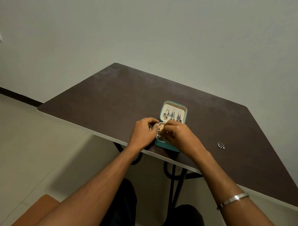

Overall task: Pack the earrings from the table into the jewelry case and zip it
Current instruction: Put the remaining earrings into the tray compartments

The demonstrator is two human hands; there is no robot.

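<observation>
teal and cream, the jewelry case lies open on the dark brown table, close to the near edge. its lid lies flat just beyond both hands, and several dangling earrings hang in a row against the cream lining.

the left hand sits at the left side of the case's lower half, fingers curled in against its rim; whether they grip the rim or only rest on it cannot be told. the right hand reaches over that lower half from the right and covers most of it, fingertips pinched together just beside a small gold earring. the gold earring lies between the two hands at the top left corner of the lower half; the pinch seems to touch it, but the contact is too small to be sure. a silvery piece shows in the tray below it, just left of the right hand's fingers.

well to the right of the right hand, a loose silver earring lies alone on the table. a metal bangle circles the right forearm.
</observation>
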